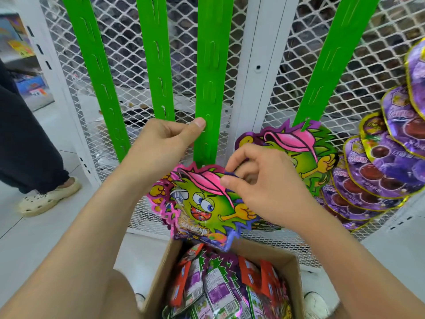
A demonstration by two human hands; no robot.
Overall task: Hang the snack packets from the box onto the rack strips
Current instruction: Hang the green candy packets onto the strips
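While the left hand (165,143) pinched the lower end of the middle green strip (207,88) between thumb and fingers, the right hand (264,189) had its fingers pinching the top edge of a monster-face snack packet (200,210) right at that strip's bottom end, just above the open box (158,279) stuffed with more packets (218,291).
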